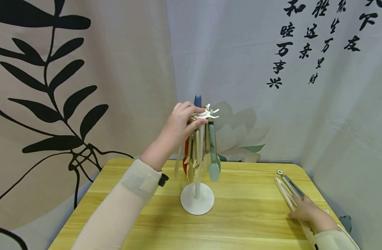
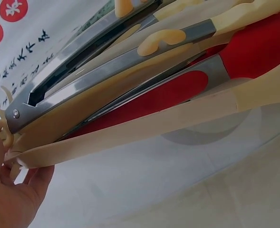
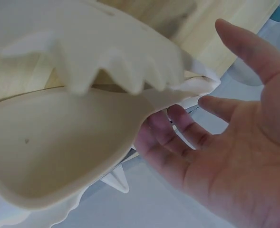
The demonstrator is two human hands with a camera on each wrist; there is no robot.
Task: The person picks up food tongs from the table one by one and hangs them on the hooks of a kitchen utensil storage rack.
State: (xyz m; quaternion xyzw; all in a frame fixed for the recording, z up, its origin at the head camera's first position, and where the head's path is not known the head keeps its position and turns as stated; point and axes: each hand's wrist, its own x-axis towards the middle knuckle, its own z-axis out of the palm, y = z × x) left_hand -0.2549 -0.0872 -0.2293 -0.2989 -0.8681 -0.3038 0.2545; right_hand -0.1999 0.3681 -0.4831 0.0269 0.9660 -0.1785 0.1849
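Note:
A white utensil stand with a round base stands near the middle of the table. My left hand grips its hooked top between thumb and fingers. Hanging from it are several kitchen utensils, among them a green-handled one, a red-headed one and metal-armed tongs. On the right, my right hand lies over metal tongs and a long cream utensil. In the right wrist view its thumb stands apart, and the fingers touch the neck of a cream spoon-shaped piece below a toothed cream piece.
The wooden table ends at the back against a cloth backdrop with printed plants and black characters. A blue handle sticks up behind the stand's top. The utensils on the right lie near the table's right edge.

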